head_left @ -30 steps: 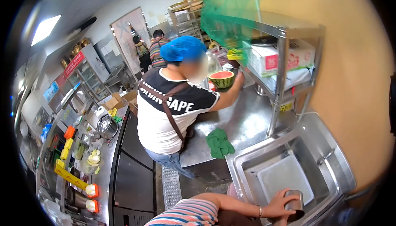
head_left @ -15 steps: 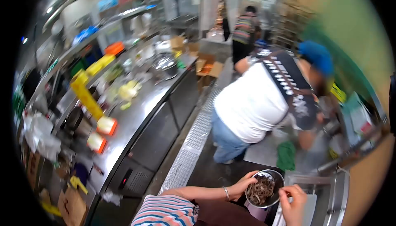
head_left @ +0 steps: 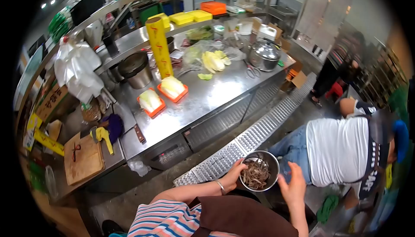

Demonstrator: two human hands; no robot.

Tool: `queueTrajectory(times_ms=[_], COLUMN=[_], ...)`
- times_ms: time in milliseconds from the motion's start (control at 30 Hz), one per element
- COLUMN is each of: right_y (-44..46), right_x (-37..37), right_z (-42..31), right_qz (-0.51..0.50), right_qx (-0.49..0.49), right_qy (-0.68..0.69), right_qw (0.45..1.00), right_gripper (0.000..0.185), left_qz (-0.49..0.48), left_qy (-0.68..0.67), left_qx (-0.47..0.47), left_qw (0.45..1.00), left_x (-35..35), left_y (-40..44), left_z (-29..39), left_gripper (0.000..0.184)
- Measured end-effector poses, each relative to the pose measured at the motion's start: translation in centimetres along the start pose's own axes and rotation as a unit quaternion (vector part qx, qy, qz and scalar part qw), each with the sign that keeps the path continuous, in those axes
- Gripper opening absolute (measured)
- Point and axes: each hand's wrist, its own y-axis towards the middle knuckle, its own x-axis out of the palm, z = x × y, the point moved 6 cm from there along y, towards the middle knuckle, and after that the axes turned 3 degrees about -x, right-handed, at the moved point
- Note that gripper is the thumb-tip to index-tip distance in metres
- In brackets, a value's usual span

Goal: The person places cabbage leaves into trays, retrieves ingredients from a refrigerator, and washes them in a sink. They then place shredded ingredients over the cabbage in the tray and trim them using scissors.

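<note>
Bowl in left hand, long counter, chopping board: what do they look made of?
Bowl: likely stainless steel, polished; bright, reflective rim and inner wall.
Long counter: probably stainless sheet, brushed or satin; broad, soft-edged glare on grey.
Chopping board: seems wooden, fairly matte; tan-brown, no strong highlights. Grain isn't readable, so wood-look plastic is possible.

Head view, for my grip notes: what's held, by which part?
The left hand holds the metal bowl by its left side; right hand holds nothing visible.

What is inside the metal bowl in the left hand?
The metal bowl holds a heap of brownish strips; they cover its bottom, so anything underneath cannot be seen.
</note>
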Motion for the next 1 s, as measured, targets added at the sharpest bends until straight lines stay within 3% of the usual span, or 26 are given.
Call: queueTrajectory(times_ms=[33,67,100,200,267,400,467,500,567,600,667,700,767,800,833,900,1000], right_y=[0.2,-0.3,-0.1,0.5,2.9,8.5,11.9,13.8,17.8,20.0,24.5,26.4,30.0,31.8,33.1,35.7,37.1], right_x=[2.4,5.7,8.0,15.7,17.3,19.7,20.5,20.6,21.2,22.4,23.4,25.1,27.2,29.4,30.6,32.4,32.9], right_z=[1.1,4.4,4.6,8.6,7.6,8.0,8.2,7.9,7.7,8.4,6.8,7.0,4.9,5.3,4.9,3.5,2.2], right_qz=[-0.053,-0.089,-0.142,-0.221,-0.196,-0.232,-0.254,-0.240,-0.239,-0.247,-0.272,-0.273,-0.260,-0.271,-0.261,-0.278,-0.227], right_qx=[0.051,0.038,0.023,0.137,0.117,0.127,0.121,0.102,0.106,0.078,0.119,0.119,0.135,0.097,0.123,0.206,0.210], right_qy=[0.015,0.028,0.124,0.334,0.477,0.520,0.502,0.514,0.479,0.454,0.402,0.423,0.453,0.426,0.415,0.371,0.371], right_qw=[0.997,0.995,0.982,0.906,0.849,0.812,0.818,0.817,0.838,0.853,0.866,0.856,0.842,0.858,0.863,0.862,0.876], right_gripper=[0.051,0.062,0.054,0.044,0.044,0.045,0.046,0.045,0.045,0.045,0.042,0.041,0.042,0.042,0.041,0.037,0.033], left_qz=[0.008,0.014,0.022,0.050,0.065,0.082,0.096,0.155,0.223,0.281,0.380,0.415,0.460,0.482,0.499,0.522,0.495], left_qy=[-0.009,-0.006,-0.004,0.034,0.096,0.131,0.079,0.097,0.147,0.238,0.371,0.358,0.431,0.475,0.517,0.559,0.579], left_qx=[0.010,0.020,0.028,0.048,0.066,0.046,0.080,0.118,0.205,0.263,0.380,0.364,0.381,0.385,0.388,0.354,0.335], left_qw=[1.000,1.000,0.999,0.997,0.991,0.987,0.989,0.976,0.941,0.892,0.757,0.753,0.677,0.628,0.577,0.539,0.555], left_x=[-0.5,-0.8,-1.4,-1.5,-2.9,-3.8,-4.8,-6.2,-8.4,-10.1,-12.4,-13.7,-15.6,-16.6,-17.5,-19.4,-21.5], left_y=[-0.4,-0.9,-1.0,-2.9,-1.7,0.1,1.0,1.5,2.1,2.1,1.3,0.9,0.2,0.2,0.3,0.9,1.6], left_z=[1.3,2.2,3.0,6.6,7.7,11.4,13.7,15.0,18.2,20.1,23.9,25.1,28.3,29.6,30.7,32.4,33.4], left_gripper=[0.063,0.063,0.063,0.063,0.066,0.071,0.075,0.066,0.050,0.044,0.038,0.037,0.036,0.036,0.037,0.035,0.024])
